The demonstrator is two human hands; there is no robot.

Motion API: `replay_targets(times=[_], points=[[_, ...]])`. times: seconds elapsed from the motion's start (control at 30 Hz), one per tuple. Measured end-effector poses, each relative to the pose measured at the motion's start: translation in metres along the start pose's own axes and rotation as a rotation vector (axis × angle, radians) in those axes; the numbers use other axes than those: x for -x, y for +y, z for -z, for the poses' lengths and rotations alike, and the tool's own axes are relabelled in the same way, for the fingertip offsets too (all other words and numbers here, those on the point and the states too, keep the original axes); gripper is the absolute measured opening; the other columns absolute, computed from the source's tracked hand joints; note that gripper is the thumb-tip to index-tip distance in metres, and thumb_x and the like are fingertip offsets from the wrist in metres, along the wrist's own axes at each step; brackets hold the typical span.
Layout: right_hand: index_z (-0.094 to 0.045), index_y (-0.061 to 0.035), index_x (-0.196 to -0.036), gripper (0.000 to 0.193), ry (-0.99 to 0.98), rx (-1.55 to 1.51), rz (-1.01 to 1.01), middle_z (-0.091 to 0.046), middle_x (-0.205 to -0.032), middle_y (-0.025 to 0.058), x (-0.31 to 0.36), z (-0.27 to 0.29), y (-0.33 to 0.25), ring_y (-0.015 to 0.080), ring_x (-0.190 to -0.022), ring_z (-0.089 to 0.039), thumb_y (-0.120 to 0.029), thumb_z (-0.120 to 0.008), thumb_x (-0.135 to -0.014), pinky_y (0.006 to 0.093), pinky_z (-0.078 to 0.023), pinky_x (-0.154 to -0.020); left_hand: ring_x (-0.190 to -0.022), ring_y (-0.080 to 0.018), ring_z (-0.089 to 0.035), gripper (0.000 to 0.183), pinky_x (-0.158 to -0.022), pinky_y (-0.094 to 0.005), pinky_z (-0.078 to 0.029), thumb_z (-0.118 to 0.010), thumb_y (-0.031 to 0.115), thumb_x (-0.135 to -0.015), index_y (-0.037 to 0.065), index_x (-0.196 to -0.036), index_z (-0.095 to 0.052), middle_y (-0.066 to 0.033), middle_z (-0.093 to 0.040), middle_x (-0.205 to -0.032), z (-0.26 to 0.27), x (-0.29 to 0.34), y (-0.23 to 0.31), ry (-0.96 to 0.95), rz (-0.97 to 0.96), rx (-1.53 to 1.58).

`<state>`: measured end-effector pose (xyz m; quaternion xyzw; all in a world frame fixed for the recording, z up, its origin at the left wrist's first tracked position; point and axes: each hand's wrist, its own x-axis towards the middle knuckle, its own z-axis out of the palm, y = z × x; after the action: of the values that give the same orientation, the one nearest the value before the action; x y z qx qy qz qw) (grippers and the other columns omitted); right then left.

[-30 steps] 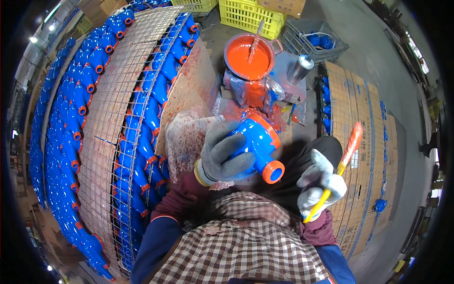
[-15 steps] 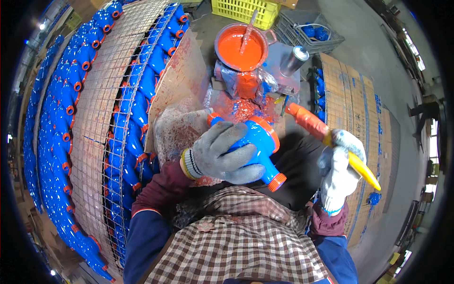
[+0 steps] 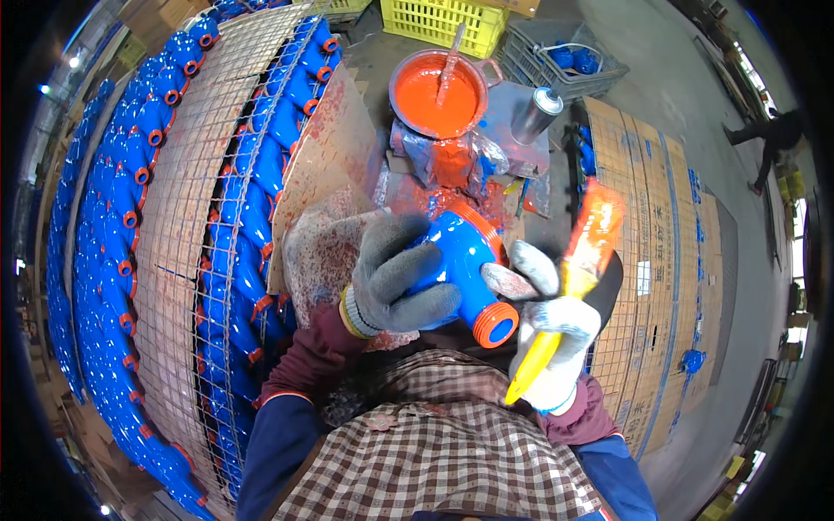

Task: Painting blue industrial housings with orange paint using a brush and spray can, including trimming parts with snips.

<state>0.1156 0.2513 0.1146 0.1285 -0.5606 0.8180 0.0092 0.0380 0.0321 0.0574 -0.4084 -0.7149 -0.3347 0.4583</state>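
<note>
My left hand (image 3: pixel 395 278), in a grey glove, is closed around a glossy blue pipe fitting (image 3: pixel 465 260) with orange-painted ends. One orange threaded end of the fitting faces toward me, with a blue disc in its middle. A paintbrush (image 3: pixel 594 234) with a yellow handle and orange-coated bristles is held in my right hand (image 3: pixel 556 326), gloved in white. Its bristles point up and away from the fitting. The thumb and finger of that hand reach to the fitting's right side and appear to touch it.
Ahead stands a pot (image 3: pixel 408 122) of orange paint with a stirring stick (image 3: pixel 449 69), beside a spray can (image 3: pixel 537 117). Wire racks (image 3: pixel 187 182) of blue fittings stand at left, cardboard-covered mesh (image 3: pixel 651 260) at right. Crates (image 3: pixel 443 24) lie behind; a person (image 3: pixel 769 143) walks far right.
My right hand has moved left to the fitting, and the brush has swung to point upward. The fitting has turned so its lower end faces me more. The distant person shows more.
</note>
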Motion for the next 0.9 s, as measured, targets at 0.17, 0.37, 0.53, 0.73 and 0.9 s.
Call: replay_targets(times=[0.17, 0.37, 0.53, 0.73, 0.9], points=[[-0.059, -0.0055, -0.123, 0.038, -0.125, 0.636, 0.190, -0.052, -0.143, 0.0189, -0.002, 0.016, 0.004, 0.0212, -0.096, -0.063, 0.000, -0.064, -0.086, 0.0290, -0.051, -0.078, -0.110, -0.0428, -0.059, 0.061, -0.084, -0.0538, -0.053, -0.085, 0.029, -0.071, 0.028, -0.126, -0.059, -0.0112, -0.051, -0.136, 0.001, 0.003, 0.002, -0.001, 0.071, -0.025], [-0.029, -0.0084, -0.157, 0.081, 0.099, -0.565, -0.293, -0.036, -0.160, 0.0125, -0.013, 0.017, -0.016, 0.0169, -0.112, -0.058, 0.002, -0.056, -0.081, 0.0245, -0.051, -0.076, -0.112, -0.0418, -0.058, 0.073, -0.088, -0.0534, -0.052, -0.090, 0.030, -0.064, 0.023, -0.130, -0.057, -0.0130, -0.054, -0.133, -0.004, 0.006, -0.009, 0.067, 0.174, 0.017], [-0.044, -0.0022, -0.139, 0.055, 0.231, 0.258, 0.265, -0.049, -0.147, 0.0178, -0.078, 0.059, 0.003, 0.0280, -0.126, -0.056, 0.001, -0.060, -0.086, 0.0334, -0.054, -0.091, -0.114, -0.0343, -0.058, 0.078, -0.092, -0.0501, -0.051, -0.090, 0.025, -0.064, 0.018, -0.132, -0.053, -0.0117, -0.054, -0.131, 0.020, -0.027, -0.031, 0.166, 0.305, 0.117], [-0.050, -0.0042, -0.131, 0.061, 0.458, 1.083, 0.564, -0.061, -0.131, 0.0134, -0.220, 0.149, 0.077, 0.0251, -0.117, -0.060, -0.010, -0.084, -0.080, 0.0357, -0.049, -0.100, -0.117, -0.0252, -0.058, 0.084, -0.098, -0.0461, -0.050, -0.090, 0.019, -0.064, 0.011, -0.136, -0.048, -0.0101, -0.055, -0.129, 0.029, -0.065, -0.067, 0.386, 0.670, 0.400], [-0.045, -0.0099, -0.135, 0.086, 0.620, 0.979, 0.006, -0.063, -0.125, 0.0163, -0.291, 0.177, 0.148, 0.0327, -0.114, -0.062, -0.035, -0.092, -0.068, 0.0429, -0.048, -0.099, -0.119, -0.0246, -0.056, 0.090, -0.103, -0.0429, -0.049, -0.088, 0.005, -0.063, 0.010, -0.140, -0.039, -0.0094, -0.052, -0.130, -0.009, -0.029, -0.094, 0.386, 1.019, 0.666]])
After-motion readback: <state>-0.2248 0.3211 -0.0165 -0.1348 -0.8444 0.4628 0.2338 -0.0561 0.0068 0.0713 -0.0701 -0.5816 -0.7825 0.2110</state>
